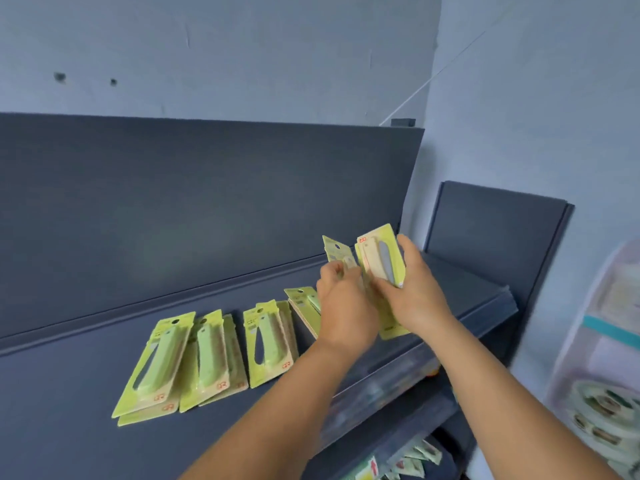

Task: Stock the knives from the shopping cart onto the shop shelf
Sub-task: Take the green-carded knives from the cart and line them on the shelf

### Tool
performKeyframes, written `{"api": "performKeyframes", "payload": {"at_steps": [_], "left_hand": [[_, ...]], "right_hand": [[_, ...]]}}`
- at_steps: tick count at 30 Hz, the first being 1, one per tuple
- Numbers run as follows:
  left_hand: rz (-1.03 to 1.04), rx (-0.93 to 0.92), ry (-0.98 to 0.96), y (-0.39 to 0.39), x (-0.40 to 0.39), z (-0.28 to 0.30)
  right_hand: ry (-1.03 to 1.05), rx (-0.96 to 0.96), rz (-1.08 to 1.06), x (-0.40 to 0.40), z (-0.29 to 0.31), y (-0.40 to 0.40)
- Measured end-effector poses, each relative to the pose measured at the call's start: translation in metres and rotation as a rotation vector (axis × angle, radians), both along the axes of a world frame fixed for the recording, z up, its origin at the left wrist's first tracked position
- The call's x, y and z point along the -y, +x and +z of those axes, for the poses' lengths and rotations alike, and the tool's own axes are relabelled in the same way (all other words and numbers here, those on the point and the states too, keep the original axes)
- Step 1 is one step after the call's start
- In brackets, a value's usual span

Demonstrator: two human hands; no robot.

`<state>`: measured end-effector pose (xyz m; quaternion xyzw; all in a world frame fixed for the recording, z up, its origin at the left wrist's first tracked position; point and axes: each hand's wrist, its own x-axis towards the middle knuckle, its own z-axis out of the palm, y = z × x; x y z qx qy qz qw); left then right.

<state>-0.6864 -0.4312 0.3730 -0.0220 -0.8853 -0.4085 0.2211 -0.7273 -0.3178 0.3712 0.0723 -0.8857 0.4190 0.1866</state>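
Note:
Several knives in yellow-green card packs lie in overlapping piles on the dark blue shelf [86,386]: one pile [157,365] at the left, a second [211,358] beside it, a third [268,341] further right and a fourth [301,306] partly hidden by my left hand. My right hand [412,289] grips a small stack of knife packs [379,258] held upright above the shelf. My left hand [343,303] pinches one pack [337,252] just to the left of that stack. The shopping cart is out of view.
The shelf's dark back panel [207,202] rises behind the piles, and a side panel [495,230] stands at its right end. Below the shelf's front edge, packets [415,459] hang lower down. A blurred display of pale goods [602,375] fills the right edge.

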Motion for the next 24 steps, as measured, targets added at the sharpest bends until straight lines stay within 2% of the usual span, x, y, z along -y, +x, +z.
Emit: {"api": "performKeyframes", "payload": {"at_steps": [5, 9, 11, 14, 18, 21, 24], "left_hand": [[0.045, 0.184, -0.042, -0.047, -0.021, -0.01], [0.066, 0.307, -0.093, -0.065, -0.037, -0.02], [0.088, 0.377, -0.167, -0.069, -0.042, -0.025], [0.17, 0.442, -0.4, -0.075, -0.044, -0.032], [0.174, 0.566, -0.697, -0.077, -0.045, -0.037], [0.163, 0.607, -0.737, -0.077, -0.045, -0.038], [0.173, 0.553, -0.713, -0.072, -0.042, -0.037]], "right_hand": [[0.062, 0.152, 0.079, -0.007, -0.014, -0.06], [-0.098, 0.343, 0.132, -0.013, -0.021, -0.085], [0.058, 0.375, 0.163, -0.017, -0.028, -0.094], [0.36, 0.313, 0.2, -0.023, -0.037, -0.105], [0.504, 0.368, 0.309, -0.027, -0.048, -0.113], [0.565, 0.377, 0.328, -0.027, -0.053, -0.114], [0.652, 0.32, 0.3, -0.023, -0.05, -0.111]]}}
